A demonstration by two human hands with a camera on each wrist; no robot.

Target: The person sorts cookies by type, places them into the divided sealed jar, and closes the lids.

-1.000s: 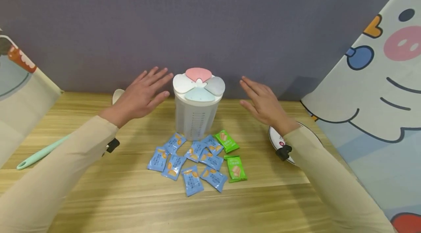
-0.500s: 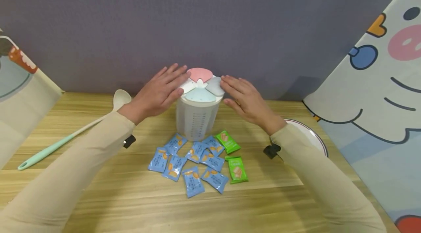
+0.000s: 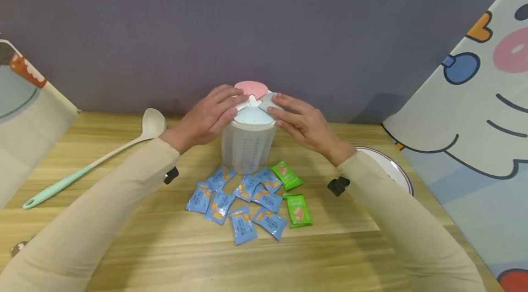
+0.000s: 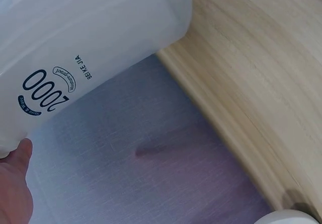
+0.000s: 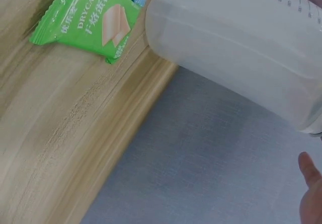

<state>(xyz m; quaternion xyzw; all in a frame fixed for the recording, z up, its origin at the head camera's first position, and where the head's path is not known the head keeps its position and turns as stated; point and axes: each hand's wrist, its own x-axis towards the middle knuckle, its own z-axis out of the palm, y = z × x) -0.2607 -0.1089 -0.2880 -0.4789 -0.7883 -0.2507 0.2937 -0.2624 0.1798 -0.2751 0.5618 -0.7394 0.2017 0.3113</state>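
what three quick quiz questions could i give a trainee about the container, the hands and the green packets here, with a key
1. Which large number is printed on the clear-frosted plastic container?
a) 500
b) 1200
c) 2000

2. True or false: the left hand and the right hand are both at the round plastic lid with pink, grey and pale blue petals.

3. How many bright green, rectangular, glossy packets lie on the wood-grain table?

Key: 1. c; 2. true; 3. two.
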